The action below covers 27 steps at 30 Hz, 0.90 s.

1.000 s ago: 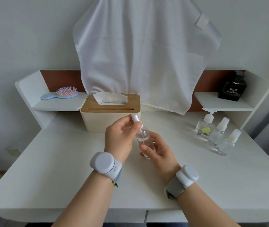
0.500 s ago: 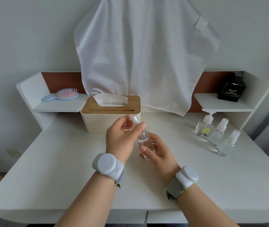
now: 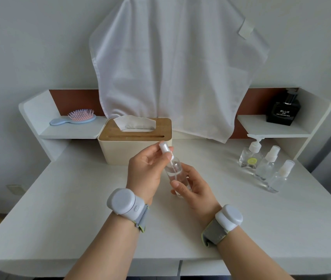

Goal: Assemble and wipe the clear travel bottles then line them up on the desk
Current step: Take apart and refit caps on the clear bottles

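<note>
In front of the tissue box (image 3: 134, 146), the right hand (image 3: 196, 186) curls around a tilted clear bottle (image 3: 177, 176); the left hand (image 3: 147, 168) pinches the spray cap (image 3: 164, 148) just above its neck, tube inside

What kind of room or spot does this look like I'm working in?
Most likely a home dressing table or vanity desk. A hairbrush lies on the left shelf, a dark cologne bottle stands on the right shelf, and a tissue box sits beneath a white towel hung on the wall.
</note>
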### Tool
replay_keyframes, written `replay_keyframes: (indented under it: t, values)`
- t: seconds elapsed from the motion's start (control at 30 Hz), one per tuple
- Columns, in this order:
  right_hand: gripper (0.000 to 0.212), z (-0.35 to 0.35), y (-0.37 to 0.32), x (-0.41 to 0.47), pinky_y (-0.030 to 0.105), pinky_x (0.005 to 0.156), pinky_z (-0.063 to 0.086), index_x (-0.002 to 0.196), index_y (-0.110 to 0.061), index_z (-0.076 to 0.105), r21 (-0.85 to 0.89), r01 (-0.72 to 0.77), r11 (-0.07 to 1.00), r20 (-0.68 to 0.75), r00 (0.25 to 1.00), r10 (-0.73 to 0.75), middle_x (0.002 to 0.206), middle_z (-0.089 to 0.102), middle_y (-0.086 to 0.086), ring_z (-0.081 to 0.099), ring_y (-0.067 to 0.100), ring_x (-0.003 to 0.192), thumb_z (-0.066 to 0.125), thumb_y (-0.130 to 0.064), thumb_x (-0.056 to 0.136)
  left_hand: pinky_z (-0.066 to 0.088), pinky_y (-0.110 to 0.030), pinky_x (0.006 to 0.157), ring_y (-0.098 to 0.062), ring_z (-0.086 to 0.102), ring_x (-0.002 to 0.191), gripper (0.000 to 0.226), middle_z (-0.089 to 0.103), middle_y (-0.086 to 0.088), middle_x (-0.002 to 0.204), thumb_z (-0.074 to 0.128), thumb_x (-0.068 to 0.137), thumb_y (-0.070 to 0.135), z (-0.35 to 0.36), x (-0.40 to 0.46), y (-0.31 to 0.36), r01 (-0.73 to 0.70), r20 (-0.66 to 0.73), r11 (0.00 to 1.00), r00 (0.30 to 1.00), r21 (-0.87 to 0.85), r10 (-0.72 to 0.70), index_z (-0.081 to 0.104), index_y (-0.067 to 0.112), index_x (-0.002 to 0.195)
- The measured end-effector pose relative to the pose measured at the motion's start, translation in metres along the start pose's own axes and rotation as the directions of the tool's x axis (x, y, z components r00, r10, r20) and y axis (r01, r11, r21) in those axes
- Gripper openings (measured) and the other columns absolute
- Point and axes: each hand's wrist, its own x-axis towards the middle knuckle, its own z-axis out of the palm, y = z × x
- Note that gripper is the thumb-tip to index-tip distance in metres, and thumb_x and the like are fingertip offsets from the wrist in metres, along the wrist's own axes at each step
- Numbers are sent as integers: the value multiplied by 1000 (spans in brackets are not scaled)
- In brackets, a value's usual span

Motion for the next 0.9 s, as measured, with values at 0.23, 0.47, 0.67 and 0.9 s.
replay_keyframes:
  t: [0.23, 0.47, 0.67, 0.9]
  values:
    - [38, 0, 0, -1, 48, 83, 54, 120, -41, 60, 9, 8, 1000, -2, 1000, -8, 107, 58, 12, 55, 19, 91, 68, -32, 84, 50, -15, 82, -7, 65, 105, 34, 72, 5, 107, 71, 83, 12, 0, 0, 0, 16, -1, 1000, 1000, -16, -17, 66, 20, 116]
    - [40, 1, 2, -1, 53, 87, 51, 124, -34, 59, 8, 5, 1000, -13, 1000, -5, 111, 57, 16, 52, 24, 93, 67, -27, 85, 55, -33, 83, -20, 68, 90, 37, 72, -4, 92, 83, 66, 33, 1, 1, -2, -17, -104, 997, 994, 74, 24, 70, 22, 99]
    - [42, 1, 3, 0, 51, 85, 53, 125, -31, 58, -3, -2, 1000, -22, 1000, 2, 107, 61, 5, 54, 20, 91, 67, -28, 84, 51, -16, 71, -8, 69, 80, 24, 73, 9, 83, 80, 71, 26, 2, 1, -2, -44, -92, 998, 995, 35, 47, 72, 41, 88]
    - [41, 0, -1, -1, 44, 82, 54, 125, -29, 58, 25, -18, 1000, -10, 1000, 18, 100, 62, -5, 56, 17, 91, 66, -24, 85, 50, -13, 82, -8, 68, 101, 27, 74, 4, 102, 66, 88, 12, -4, -1, 0, -36, 42, 999, 998, -12, 37, 69, 32, 105]
